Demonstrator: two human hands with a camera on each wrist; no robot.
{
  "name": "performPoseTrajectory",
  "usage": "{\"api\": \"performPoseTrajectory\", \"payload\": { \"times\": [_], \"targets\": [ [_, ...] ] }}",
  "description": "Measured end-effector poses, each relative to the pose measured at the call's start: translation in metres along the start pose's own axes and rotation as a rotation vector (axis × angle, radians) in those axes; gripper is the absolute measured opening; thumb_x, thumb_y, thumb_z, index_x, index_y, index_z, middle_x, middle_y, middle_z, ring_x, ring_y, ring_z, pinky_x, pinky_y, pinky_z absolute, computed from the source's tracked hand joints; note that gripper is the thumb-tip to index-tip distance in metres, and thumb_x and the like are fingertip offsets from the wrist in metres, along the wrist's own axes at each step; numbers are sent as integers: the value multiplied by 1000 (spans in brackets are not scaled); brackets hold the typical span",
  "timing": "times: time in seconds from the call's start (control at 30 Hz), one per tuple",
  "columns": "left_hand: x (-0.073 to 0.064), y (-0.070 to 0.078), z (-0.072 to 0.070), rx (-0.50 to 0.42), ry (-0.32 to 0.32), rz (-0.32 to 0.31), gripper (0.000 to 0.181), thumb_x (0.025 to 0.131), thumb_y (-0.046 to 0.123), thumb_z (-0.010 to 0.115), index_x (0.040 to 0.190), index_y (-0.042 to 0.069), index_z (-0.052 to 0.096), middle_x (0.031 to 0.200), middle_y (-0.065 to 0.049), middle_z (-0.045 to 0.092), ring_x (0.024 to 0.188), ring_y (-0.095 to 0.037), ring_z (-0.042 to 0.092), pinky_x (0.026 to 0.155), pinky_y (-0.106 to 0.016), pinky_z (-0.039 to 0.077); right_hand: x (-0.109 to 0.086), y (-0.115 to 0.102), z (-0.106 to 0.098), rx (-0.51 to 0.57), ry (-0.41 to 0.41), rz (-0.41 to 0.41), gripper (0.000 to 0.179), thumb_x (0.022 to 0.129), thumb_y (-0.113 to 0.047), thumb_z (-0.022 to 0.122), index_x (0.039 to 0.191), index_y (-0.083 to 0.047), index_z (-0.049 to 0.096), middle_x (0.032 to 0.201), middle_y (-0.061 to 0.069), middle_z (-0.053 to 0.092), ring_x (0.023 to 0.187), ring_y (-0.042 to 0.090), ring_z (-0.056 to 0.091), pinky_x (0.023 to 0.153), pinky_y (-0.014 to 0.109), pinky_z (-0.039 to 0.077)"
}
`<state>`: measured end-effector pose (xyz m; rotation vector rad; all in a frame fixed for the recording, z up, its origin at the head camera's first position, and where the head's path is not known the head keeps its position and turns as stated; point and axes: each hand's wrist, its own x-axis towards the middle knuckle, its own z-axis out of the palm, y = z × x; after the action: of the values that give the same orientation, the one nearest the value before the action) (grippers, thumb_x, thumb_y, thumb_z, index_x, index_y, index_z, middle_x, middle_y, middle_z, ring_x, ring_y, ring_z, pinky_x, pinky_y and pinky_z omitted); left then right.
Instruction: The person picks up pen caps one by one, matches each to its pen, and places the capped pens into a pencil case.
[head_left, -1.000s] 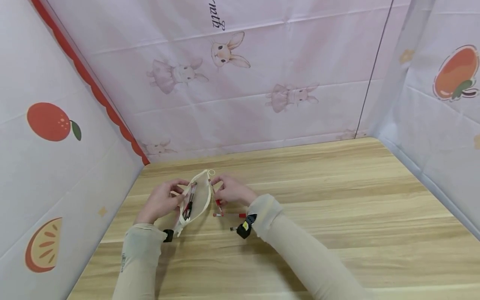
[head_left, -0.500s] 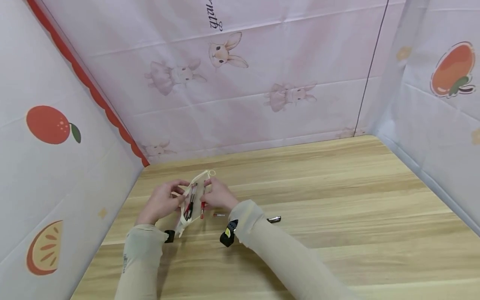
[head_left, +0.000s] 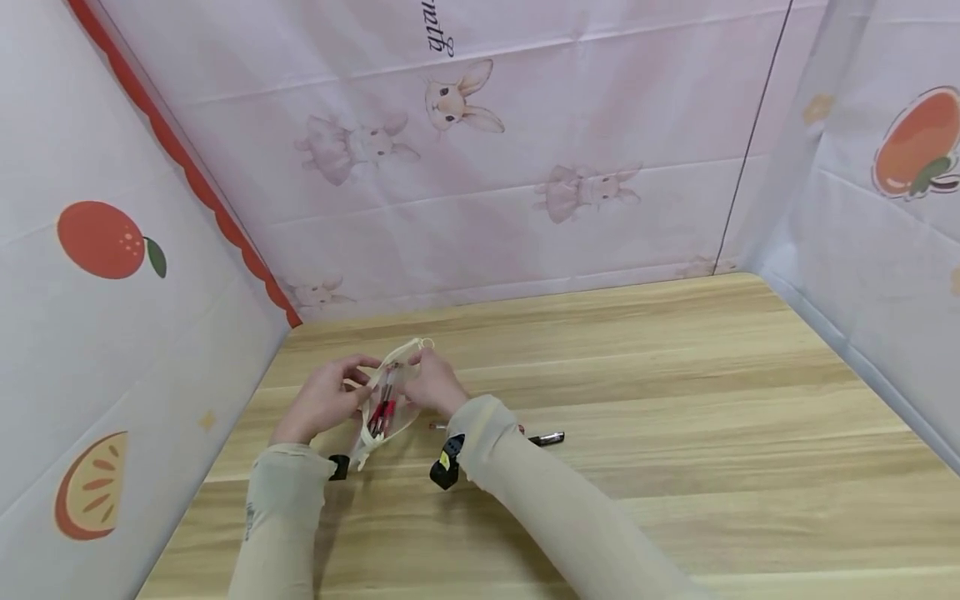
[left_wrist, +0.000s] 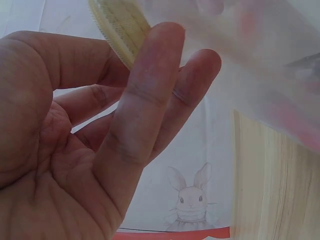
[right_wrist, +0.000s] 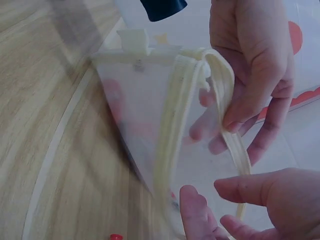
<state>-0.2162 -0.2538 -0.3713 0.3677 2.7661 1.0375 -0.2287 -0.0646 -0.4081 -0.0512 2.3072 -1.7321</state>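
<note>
A translucent zip pouch (head_left: 406, 418) with a cream zipper edge stands unzipped on the table. My left hand (head_left: 324, 402) pinches its left rim between thumb and fingers, as the right wrist view also shows for that left hand (right_wrist: 257, 60). Inside lie several pens (head_left: 384, 408), red and black, side by side. At the pouch's mouth is my right hand (head_left: 435, 383); in the right wrist view its thumb and fingers are apart, with no pen seen between them. Its fingertips reach within the opening.
On the wooden table (head_left: 675, 400), a black-capped pen (head_left: 551, 438) and a clear pen end (head_left: 437, 426) show on either side of my right sleeve, which hides the parts between. Printed cloth walls (head_left: 480, 208) enclose the table's back and sides.
My right hand has moved left into the pouch's mouth and let go of the red pen, which now lies among the others. The black-capped pen has come into view beyond my sleeve.
</note>
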Motion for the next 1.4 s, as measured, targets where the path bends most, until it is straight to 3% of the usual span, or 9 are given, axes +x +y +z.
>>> {"api": "performPoseTrajectory", "payload": {
  "times": [0.2, 0.43, 0.53, 0.77, 0.93, 1.07, 1.2, 1.4],
  "targets": [
    [-2, 0, -1, -14, -2, -9, 45, 101, -1, 61, 146, 1, 59, 120, -27, 69, 89, -25, 73, 74, -48, 67, -6, -1, -3, 13, -66, -30, 50, 98, -3, 72, 145, 0, 54, 104, 12, 69, 84, 30, 76, 76, 36, 65],
    [-3, -1, -1, -17, 0, -8, 44, 101, -1, 62, 145, 0, 60, 118, -27, 69, 88, -25, 73, 72, -47, 67, -9, 4, -12, -13, -158, -79, 42, 98, -4, 71, 138, 0, 59, 95, 7, 65, 77, 21, 67, 76, 37, 64],
    [-4, -1, -1, -18, -2, -14, 44, 101, -1, 63, 145, 2, 61, 118, -26, 69, 88, -25, 73, 72, -47, 67, -10, 6, -15, -15, -185, -95, 40, 98, -6, 72, 136, -1, 59, 98, 7, 64, 79, 23, 68, 78, 38, 64],
    [-3, -1, -1, -18, -2, -14, 44, 102, 0, 62, 145, 2, 60, 119, -26, 69, 90, -26, 73, 73, -46, 67, -11, 10, -27, -98, -252, -166, 38, 101, -7, 69, 138, -1, 60, 107, 12, 68, 95, 40, 72, 88, 51, 63],
    [-3, 0, -2, -15, 1, -23, 44, 102, 0, 62, 146, 2, 60, 120, -26, 68, 92, -26, 73, 73, -46, 67, -9, 13, -38, -211, -321, -218, 33, 103, -8, 68, 135, -2, 62, 113, 15, 71, 99, 35, 73, 82, 37, 62],
    [-2, 0, -2, -8, 3, -24, 44, 102, 1, 61, 146, 2, 60, 120, -26, 68, 92, -26, 73, 74, -45, 67, -8, 14, -49, -340, -365, -281, 29, 102, -5, 68, 131, -3, 66, 111, 16, 74, 92, 23, 71, 76, 25, 55],
    [-1, 1, -3, -12, 3, -24, 43, 102, 1, 61, 145, 4, 61, 121, -26, 68, 92, -25, 73, 74, -46, 67, -9, 16, -62, -433, -393, -319, 28, 102, -4, 66, 130, -8, 70, 116, 17, 75, 96, 19, 66, 79, 26, 52],
    [-2, 1, -3, -19, 2, -25, 42, 102, 0, 61, 144, 4, 62, 119, -26, 67, 90, -25, 72, 74, -47, 67, -12, 21, -78, -506, -448, -330, 37, 100, 6, 61, 133, -9, 72, 137, 22, 69, 116, 29, 68, 95, 36, 54]
  ]
}}
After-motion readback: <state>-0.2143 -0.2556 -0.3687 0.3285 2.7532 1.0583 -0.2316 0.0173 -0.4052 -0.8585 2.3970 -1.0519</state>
